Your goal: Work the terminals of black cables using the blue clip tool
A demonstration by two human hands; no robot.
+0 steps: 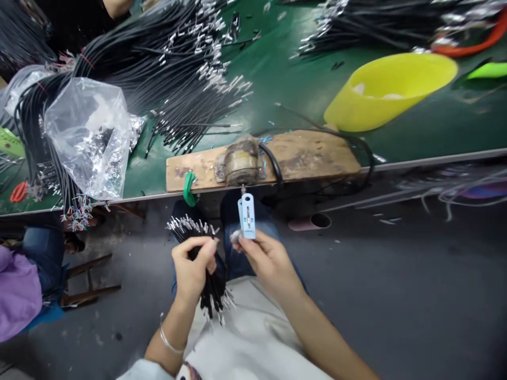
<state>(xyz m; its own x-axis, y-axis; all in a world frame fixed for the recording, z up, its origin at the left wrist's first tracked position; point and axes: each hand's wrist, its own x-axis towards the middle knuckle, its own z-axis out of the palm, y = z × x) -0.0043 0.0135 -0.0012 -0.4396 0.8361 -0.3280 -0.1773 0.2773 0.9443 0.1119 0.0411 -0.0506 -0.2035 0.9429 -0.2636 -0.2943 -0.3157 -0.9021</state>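
At the lower centre of the frame we saw the left hand (194,264) closed around a bundle of thin black cables with bare silvery ends (212,293), its thumb and forefinger drawn together near the top. The bundle's long axis ran steeply from the upper left to the lower right, and its ends fanned out both above and below the fist.

Just to the right, the right hand (271,261) had its fingers bent in at the lower end of a flat, light blue plastic piece with a round hole (247,219). A small, blurred silver-grey lump (236,236) showed at its fingertips; we could not tell whether these fingers gripped the lump, the blue piece or both.

We judged the line between hands and blue piece to matter most. The piece lay up and to the right of the left hand, its long axis nearly upright in the frame, roughly in line with the thin metal shaft (243,188) of a worn, brownish cylindrical motor (241,161). The right hand was clearly the nearer to it; the left was nearer to the cables. Above them, the motor sat on a long, stained wooden board (312,153) along the front edge of a green table (269,79).
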